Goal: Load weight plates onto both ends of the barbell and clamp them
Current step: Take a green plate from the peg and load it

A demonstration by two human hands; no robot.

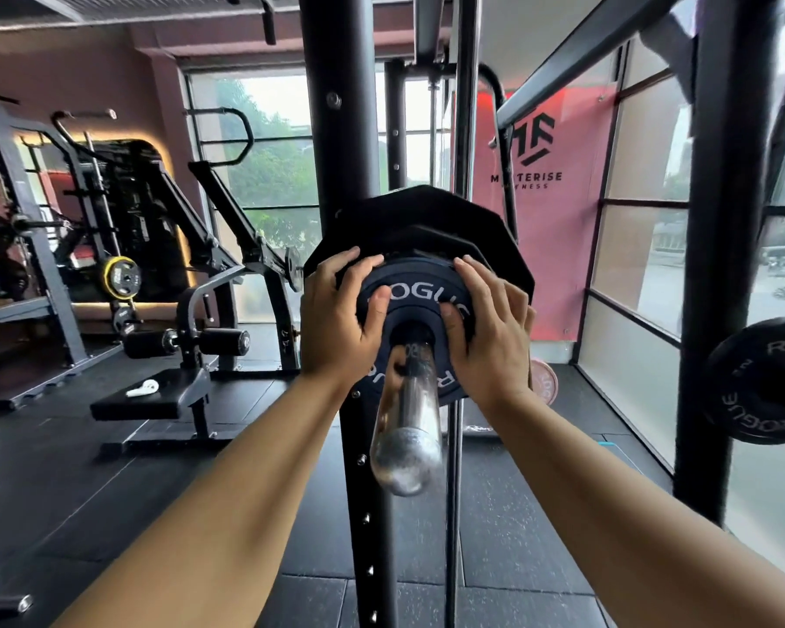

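Observation:
The chrome barbell sleeve (407, 428) points toward me at the centre. A small black plate with white lettering (415, 285) sits on it, in front of a larger black angular plate (431, 210). My left hand (336, 319) grips the small plate's left edge, thumb on its face. My right hand (490, 328) holds its right edge, fingers curled over the rim and thumb near the hub. No clamp is visible on the sleeve.
A black rack upright (336, 129) stands just behind the plates. Another black lettered plate (762, 378) hangs on a rack post (717, 265) at right. A pink plate (545, 380) leans by the pink banner. Gym machines and a bench (155, 396) stand at left.

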